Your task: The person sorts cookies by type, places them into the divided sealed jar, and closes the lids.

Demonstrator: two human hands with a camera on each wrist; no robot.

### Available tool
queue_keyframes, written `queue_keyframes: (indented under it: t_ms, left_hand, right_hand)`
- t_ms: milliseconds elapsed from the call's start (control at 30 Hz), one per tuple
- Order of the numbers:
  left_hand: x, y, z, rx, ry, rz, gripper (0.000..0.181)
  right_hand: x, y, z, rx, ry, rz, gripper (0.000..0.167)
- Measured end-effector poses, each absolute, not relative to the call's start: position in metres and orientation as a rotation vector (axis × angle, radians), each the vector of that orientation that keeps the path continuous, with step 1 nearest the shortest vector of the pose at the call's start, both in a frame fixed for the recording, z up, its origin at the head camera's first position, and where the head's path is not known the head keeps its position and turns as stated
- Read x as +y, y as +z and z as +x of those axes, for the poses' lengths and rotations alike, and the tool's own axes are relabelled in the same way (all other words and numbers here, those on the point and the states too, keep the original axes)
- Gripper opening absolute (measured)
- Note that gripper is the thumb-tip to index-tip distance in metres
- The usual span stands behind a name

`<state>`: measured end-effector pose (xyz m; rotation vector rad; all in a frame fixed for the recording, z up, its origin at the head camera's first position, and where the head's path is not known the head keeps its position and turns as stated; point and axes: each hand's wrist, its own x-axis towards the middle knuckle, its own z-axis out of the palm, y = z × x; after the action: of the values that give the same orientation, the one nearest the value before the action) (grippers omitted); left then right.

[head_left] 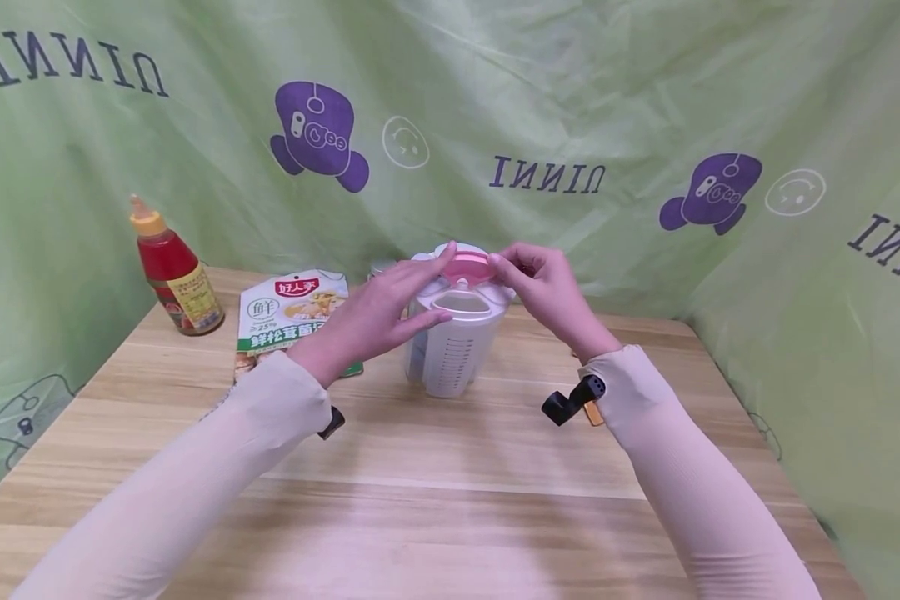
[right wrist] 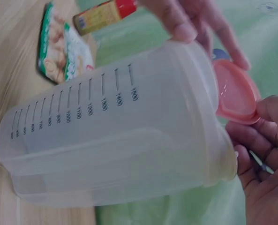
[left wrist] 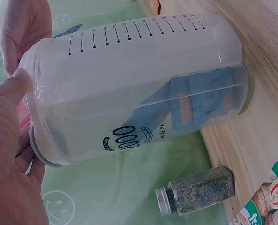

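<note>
A tall translucent storage container (head_left: 453,354) with printed measuring marks stands upright on the table. On its white lid (head_left: 487,304), a pink flap (head_left: 468,268) is raised above an opening. My left hand (head_left: 378,308) rests on the lid with its fingers extended; the thumb touches the near rim and the index fingertip is by the flap. From the other side my right hand (head_left: 543,279) pinches the flap's edge between thumb and fingers. Blue packets (left wrist: 202,98) show through the container's wall in the left wrist view.
A red sauce bottle (head_left: 180,279) with a yellow cap stands at the back left. Beside it a seasoning pouch (head_left: 292,312) leans upright. A glass jar of dark dried herbs (left wrist: 202,190) sits behind the container. Something small and orange (head_left: 593,413) lies under the right wrist. Green curtain (head_left: 450,108) surrounds the table.
</note>
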<state>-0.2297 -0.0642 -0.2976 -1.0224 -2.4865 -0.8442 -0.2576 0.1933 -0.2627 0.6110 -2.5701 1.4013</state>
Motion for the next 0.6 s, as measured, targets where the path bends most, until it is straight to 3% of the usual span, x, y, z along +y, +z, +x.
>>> queue_keyframes:
  t_ms: [600]
  left_hand:
    - [-0.064, -0.302, -0.234, -2.493, -0.908, -1.025, 0.085]
  right_hand:
    - [0.208, -0.261, -0.254, -2.51, 1.583, 0.635, 0.03]
